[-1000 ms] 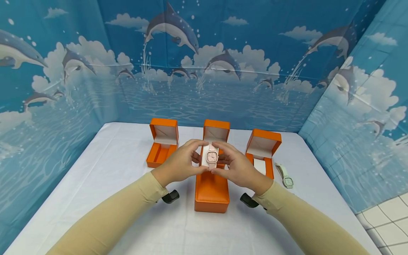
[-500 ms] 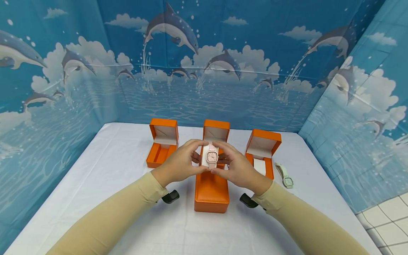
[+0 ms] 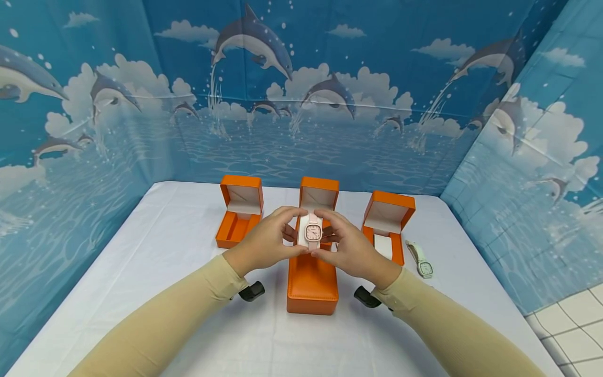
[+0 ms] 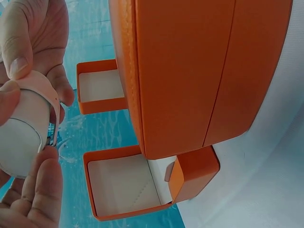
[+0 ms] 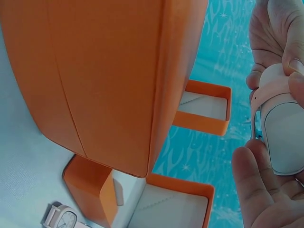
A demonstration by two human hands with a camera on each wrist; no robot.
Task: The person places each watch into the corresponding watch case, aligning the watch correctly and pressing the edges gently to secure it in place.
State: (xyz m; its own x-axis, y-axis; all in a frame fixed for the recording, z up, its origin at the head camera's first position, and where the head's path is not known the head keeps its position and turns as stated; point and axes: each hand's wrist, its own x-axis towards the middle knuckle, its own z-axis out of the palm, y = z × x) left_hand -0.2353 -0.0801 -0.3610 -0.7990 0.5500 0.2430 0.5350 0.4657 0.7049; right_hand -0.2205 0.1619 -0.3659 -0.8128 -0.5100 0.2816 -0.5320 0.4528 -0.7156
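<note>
My left hand (image 3: pixel 267 238) and right hand (image 3: pixel 350 243) together hold a white watch cushion (image 3: pixel 303 230) between thumbs and fingers. A pink watch (image 3: pixel 313 232) with a square face is on this cushion, its face toward the head camera. In the left wrist view the pink strap (image 4: pixel 40 88) runs around the cushion, and the right wrist view shows the cushion's smooth white end (image 5: pixel 287 135). Below the hands is a closed orange watch box (image 3: pixel 313 285). Behind them stands an open orange box (image 3: pixel 320 184), its lower part mostly hidden by the hands and cushion.
An open orange box (image 3: pixel 239 230) on the left has a bare inside. Another open box (image 3: pixel 395 207) on the right contains a white cushion (image 3: pixel 383 246). Beside it a pale green watch (image 3: pixel 425 268) lies on the white tablecloth (image 3: pixel 188 314). Dolphin-print curtains (image 3: pixel 301 141) enclose the table.
</note>
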